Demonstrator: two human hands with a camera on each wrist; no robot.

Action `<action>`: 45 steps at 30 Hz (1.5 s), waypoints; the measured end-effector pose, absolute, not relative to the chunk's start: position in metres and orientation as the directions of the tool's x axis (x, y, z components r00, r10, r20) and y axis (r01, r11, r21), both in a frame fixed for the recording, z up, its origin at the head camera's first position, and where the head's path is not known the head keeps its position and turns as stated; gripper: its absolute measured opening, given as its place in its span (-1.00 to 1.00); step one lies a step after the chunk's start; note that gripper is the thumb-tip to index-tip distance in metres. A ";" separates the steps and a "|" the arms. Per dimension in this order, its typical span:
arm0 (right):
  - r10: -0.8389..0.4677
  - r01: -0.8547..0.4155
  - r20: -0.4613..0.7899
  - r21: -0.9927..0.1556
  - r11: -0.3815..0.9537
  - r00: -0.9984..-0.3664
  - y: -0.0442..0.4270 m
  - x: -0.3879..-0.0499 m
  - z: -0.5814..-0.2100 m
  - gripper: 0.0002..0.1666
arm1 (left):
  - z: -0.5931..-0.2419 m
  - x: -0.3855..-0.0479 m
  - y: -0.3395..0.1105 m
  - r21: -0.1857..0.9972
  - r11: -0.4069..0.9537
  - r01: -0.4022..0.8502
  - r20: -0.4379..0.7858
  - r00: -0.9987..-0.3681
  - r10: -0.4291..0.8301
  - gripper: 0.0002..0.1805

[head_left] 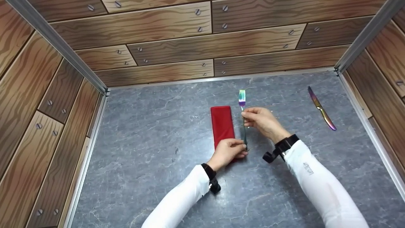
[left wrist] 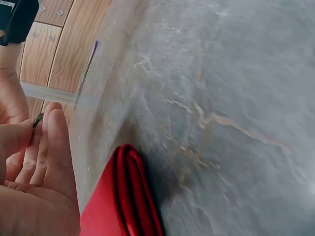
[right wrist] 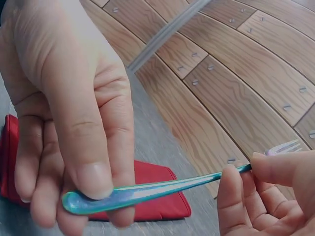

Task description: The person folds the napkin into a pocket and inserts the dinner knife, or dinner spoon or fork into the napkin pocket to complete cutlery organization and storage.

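An iridescent fork (head_left: 242, 98) is held with its tines toward the back wall. My right hand (head_left: 262, 122) pinches its neck just below the tines. The end of its handle (right wrist: 142, 193) is pinched between the thumb and fingers of my left hand (head_left: 228, 151). Beside the fork, on its left, lies a folded red napkin (head_left: 222, 122), its near end partly hidden by my left hand. In the left wrist view the napkin's folded layers (left wrist: 129, 182) show below the hand.
A rainbow-coloured table knife (head_left: 321, 107) lies on the right of the grey marbled surface (head_left: 152, 136). Wood-patterned walls (head_left: 171, 41) with metal edging close in the back and both sides.
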State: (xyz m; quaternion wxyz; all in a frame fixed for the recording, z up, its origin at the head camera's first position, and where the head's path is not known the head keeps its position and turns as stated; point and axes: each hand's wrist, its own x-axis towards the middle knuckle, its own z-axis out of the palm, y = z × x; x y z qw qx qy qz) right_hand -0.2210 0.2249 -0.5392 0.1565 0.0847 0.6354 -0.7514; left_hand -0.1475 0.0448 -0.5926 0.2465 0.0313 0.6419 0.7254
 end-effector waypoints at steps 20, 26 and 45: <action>-0.107 0.368 -0.362 -0.929 -0.037 -0.926 0.199 -0.242 -0.535 -0.82 | -0.591 -0.128 -0.027 0.560 0.647 0.518 0.067 -0.806 0.588 -0.63; -0.019 0.304 -0.310 -0.940 0.154 -0.950 0.192 -0.259 -0.531 -0.73 | -0.611 -0.125 -0.051 0.032 0.483 0.875 0.012 -0.483 0.875 -0.28; 0.060 0.239 -0.231 -0.945 0.225 -0.971 0.149 -0.282 -0.560 -0.73 | -0.637 -0.112 -0.053 -0.153 0.419 0.895 -0.108 -0.437 0.893 -0.02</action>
